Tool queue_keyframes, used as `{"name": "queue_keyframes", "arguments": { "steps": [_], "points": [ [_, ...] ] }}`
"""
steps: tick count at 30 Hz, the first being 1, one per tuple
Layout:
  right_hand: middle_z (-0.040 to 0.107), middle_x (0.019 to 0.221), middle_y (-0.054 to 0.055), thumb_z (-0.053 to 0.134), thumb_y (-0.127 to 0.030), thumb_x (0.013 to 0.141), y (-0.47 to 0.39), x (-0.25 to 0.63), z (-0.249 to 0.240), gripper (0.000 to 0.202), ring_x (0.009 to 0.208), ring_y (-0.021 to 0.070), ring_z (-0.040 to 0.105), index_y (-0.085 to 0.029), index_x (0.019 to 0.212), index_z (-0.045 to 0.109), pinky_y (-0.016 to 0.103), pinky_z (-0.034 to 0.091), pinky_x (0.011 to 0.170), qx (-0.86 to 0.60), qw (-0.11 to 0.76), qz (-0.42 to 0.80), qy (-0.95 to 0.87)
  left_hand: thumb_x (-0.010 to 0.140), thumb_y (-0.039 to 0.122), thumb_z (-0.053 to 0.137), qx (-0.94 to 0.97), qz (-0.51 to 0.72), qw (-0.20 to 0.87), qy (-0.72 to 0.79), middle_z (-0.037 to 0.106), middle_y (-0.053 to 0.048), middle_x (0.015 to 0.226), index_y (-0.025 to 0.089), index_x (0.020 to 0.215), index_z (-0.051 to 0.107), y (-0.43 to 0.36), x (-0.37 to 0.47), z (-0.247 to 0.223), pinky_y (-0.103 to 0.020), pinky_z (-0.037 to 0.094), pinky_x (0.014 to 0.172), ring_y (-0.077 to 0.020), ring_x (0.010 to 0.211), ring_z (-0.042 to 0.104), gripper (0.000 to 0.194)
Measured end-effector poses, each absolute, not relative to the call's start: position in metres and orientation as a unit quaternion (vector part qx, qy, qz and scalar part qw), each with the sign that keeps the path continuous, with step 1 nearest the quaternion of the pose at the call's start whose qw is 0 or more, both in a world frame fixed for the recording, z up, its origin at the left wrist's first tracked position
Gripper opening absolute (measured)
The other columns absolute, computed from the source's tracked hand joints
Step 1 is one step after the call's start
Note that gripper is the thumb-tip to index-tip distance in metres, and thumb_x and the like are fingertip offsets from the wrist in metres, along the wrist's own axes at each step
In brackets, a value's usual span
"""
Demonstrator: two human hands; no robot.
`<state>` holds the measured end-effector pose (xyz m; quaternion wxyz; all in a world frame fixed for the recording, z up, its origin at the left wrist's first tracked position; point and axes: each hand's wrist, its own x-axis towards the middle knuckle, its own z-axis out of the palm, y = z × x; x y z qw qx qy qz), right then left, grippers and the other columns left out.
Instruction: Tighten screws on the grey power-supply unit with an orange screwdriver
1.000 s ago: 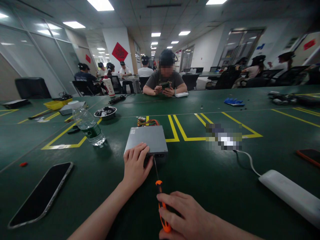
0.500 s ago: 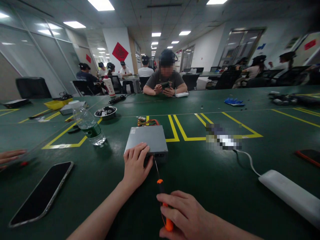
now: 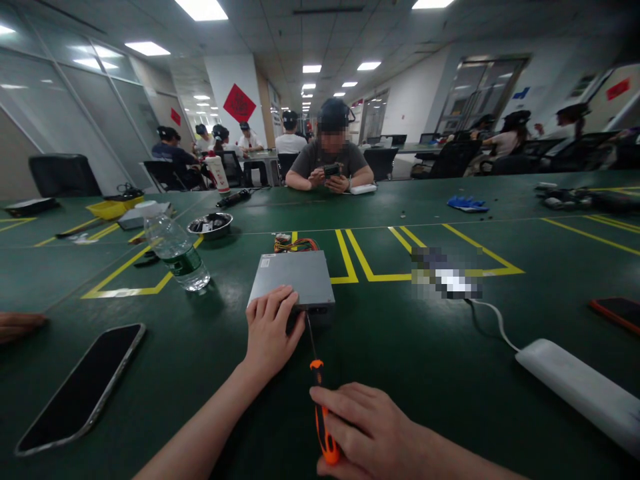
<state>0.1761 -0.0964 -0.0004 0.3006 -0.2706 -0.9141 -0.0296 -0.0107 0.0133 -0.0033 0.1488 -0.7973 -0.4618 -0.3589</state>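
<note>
A grey metal computer power supply (image 3: 293, 273) lies on the green table in front of me, a bundle of coloured cables (image 3: 297, 245) behind it. My left hand (image 3: 273, 325) grips its near left edge, fingers on top and thumb against the front face. An orange-and-black screwdriver (image 3: 318, 407) is in my right hand (image 3: 363, 427), fingers closed round the handle. Its shaft points forward to the front face of the power supply, by my left thumb. Whether the tip sits in a screw is too small to tell.
To the left are a phone (image 3: 83, 387), a water bottle (image 3: 183, 257), a metal bowl (image 3: 211, 225) and another person's hand (image 3: 20, 327). A white power bank-like block (image 3: 575, 387) with a cable lies right. Opposite sits a person (image 3: 330, 157); blue gloves (image 3: 467, 204) lie far right.
The screwdriver handle has turned in my right hand and tilted slightly left. My left hand stays on the power supply. The other person's hand at the left edge has shifted.
</note>
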Motion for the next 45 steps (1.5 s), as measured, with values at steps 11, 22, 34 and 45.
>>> {"name": "queue_keyframes", "arguments": {
  "steps": [11, 22, 34, 45],
  "points": [
    [0.061, 0.114, 0.014, 0.04, -0.036, 0.095, -0.096, 0.174, 0.011, 0.029, 0.087, 0.0169, 0.064, -0.013, 0.1, 0.057, 0.028, 0.051, 0.078, -0.255, 0.279, -0.03, -0.925, 0.082, 0.027, 0.052, -0.798, -0.361, 0.149, -0.459, 0.059, -0.008, 0.115, 0.023, 0.109, 0.053, 0.014, -0.011, -0.004, -0.041, 0.031, 0.088, -0.0244, 0.108, 0.05, 0.027],
    [0.059, 0.116, 0.011, 0.045, -0.039, 0.092, -0.095, 0.173, 0.013, 0.03, 0.092, 0.0182, 0.062, -0.018, 0.112, 0.053, 0.031, 0.05, 0.08, -0.27, 0.243, -0.005, -0.932, 0.082, 0.027, 0.052, -0.797, -0.359, 0.146, -0.463, 0.059, -0.007, 0.115, 0.022, 0.109, 0.053, 0.012, -0.011, -0.004, -0.041, 0.031, 0.089, -0.0242, 0.108, 0.049, 0.028],
    [0.056, 0.12, 0.015, 0.046, -0.042, 0.09, -0.093, 0.175, 0.006, 0.039, 0.102, 0.0193, 0.058, -0.013, 0.115, 0.048, 0.033, 0.046, 0.088, -0.266, 0.238, 0.013, -0.934, 0.083, 0.026, 0.05, -0.802, -0.366, 0.136, -0.452, 0.057, -0.008, 0.115, 0.023, 0.111, 0.051, 0.012, -0.013, -0.004, -0.04, 0.032, 0.09, -0.0228, 0.11, 0.049, 0.028],
    [0.056, 0.119, 0.018, 0.045, -0.032, 0.088, -0.097, 0.172, -0.001, 0.035, 0.105, 0.0214, 0.057, -0.013, 0.117, 0.049, 0.036, 0.048, 0.085, -0.252, 0.234, -0.073, -0.936, 0.078, 0.019, 0.053, -0.808, -0.337, 0.119, -0.468, 0.056, -0.005, 0.106, 0.022, 0.098, 0.054, 0.002, -0.008, 0.019, -0.038, 0.039, 0.086, -0.0219, 0.101, 0.049, 0.02]
  ]
}}
